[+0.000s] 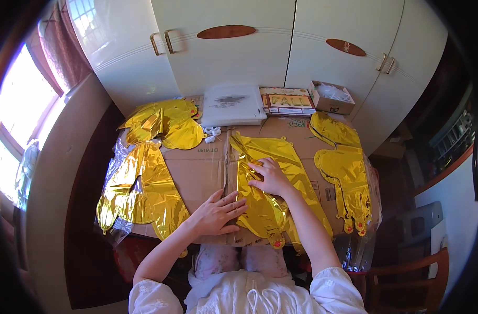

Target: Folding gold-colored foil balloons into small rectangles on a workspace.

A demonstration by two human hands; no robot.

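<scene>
A flat gold foil balloon (280, 152) lies in front of me at the middle of the cardboard, its surface creased and partly folded over. My left hand (218, 213) rests flat at its left edge, fingers spread, the fingertips touching the foil. Over the upper middle of the same balloon, my right hand (271, 179) bends its fingers and thumb round a fold of the foil. Red-marked tabs show at the balloon's near end, close to the table's front edge.
More flat gold balloons lie as an A-shaped stack (144, 180), a far-left pile (178, 133) and a right-hand stack (351, 170). Behind stand white plastic bags (231, 104), a printed box (288, 102) and an open carton (333, 104). White ribbon rolls (211, 134) sit nearby on cardboard (194, 172).
</scene>
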